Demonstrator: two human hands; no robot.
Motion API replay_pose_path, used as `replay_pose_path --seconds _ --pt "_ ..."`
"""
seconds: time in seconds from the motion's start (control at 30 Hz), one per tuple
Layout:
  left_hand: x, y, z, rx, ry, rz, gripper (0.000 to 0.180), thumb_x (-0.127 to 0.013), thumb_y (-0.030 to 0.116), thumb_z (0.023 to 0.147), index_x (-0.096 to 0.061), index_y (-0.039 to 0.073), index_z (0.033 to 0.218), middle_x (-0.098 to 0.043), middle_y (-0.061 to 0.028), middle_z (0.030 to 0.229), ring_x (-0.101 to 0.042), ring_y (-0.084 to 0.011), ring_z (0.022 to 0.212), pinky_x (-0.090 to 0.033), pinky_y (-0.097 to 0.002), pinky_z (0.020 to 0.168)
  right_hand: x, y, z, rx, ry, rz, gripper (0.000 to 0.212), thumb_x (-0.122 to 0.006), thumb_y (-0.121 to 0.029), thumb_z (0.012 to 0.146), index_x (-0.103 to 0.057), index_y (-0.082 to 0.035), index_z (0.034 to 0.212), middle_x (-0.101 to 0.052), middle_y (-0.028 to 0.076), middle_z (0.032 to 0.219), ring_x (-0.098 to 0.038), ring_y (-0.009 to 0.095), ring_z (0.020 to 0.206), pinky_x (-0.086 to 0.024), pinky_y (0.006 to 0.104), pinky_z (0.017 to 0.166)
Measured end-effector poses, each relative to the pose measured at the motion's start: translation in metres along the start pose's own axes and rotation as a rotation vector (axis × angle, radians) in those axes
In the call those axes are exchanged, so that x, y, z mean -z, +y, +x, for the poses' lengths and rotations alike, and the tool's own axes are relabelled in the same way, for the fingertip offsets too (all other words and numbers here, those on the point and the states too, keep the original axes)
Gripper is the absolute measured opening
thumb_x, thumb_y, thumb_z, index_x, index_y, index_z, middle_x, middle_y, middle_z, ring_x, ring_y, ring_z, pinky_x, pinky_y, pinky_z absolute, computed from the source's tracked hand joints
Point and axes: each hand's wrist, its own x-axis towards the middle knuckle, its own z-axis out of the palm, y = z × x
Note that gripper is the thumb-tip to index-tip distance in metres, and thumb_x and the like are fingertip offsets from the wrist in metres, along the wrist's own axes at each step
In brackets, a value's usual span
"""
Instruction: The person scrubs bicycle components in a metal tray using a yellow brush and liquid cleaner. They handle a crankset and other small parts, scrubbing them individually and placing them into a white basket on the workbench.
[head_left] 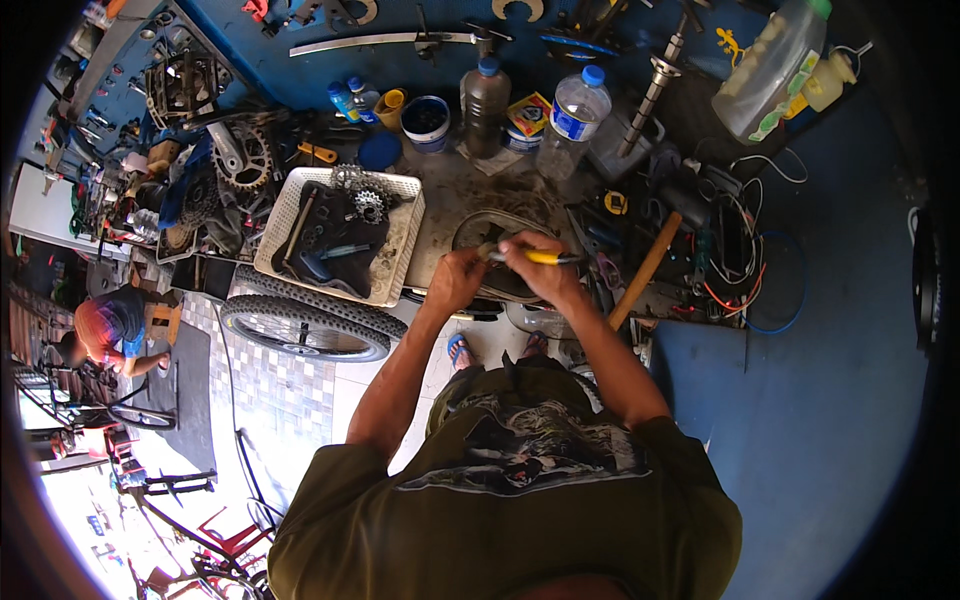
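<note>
Grimy workbench [437, 215] bears a blue-labelled bottle [574, 124] beyond the hands [457, 280].

One yellow-handled tool [543, 257], one white basket [405, 238], apparently four blue-capped bottles [575, 118].

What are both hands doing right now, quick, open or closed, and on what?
Left hand: closed, seemingly on a small piece too blurred to identify.
Right hand: closed, holding a yellow tool.

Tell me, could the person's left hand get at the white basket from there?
Probably yes: the left hand is just right of the white basket, and nothing visible seems to block the way between them.
</note>
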Motion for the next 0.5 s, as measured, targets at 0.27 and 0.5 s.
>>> replay_pose_path --seconds 0.27,0.5 --pt "-0.001 0.002 -0.002 0.002 0.004 0.124 0.022 -0.072 0.022 0.099 -0.077 0.001 0.095 -0.07 -0.0229 0.076 -0.073 -0.0383 0.072 -0.053 -0.0446 0.066 -0.001 -0.006 -0.001 0.127 -0.001 -0.08 0.034 -0.075 -0.035 0.098 -0.074 -0.001 0.094 -0.074 0.014 0.079 -0.073 0.024 0.073 -0.055 0.0373 0.067" --pt "0.0 0.006 0.0 0.004 0.025 0.124 0.023 -0.074 0.024 0.096 -0.076 0.001 0.093 -0.068 -0.0257 0.076 -0.071 -0.0448 0.074 -0.053 -0.0486 0.066 0.0 -0.013 -0.005 0.135 0.042 -0.059 0.032 -0.076 -0.031 0.097 -0.072 0.0 0.09 -0.073 0.014 0.076 -0.073 0.026 0.071 -0.054 0.0385 0.066"
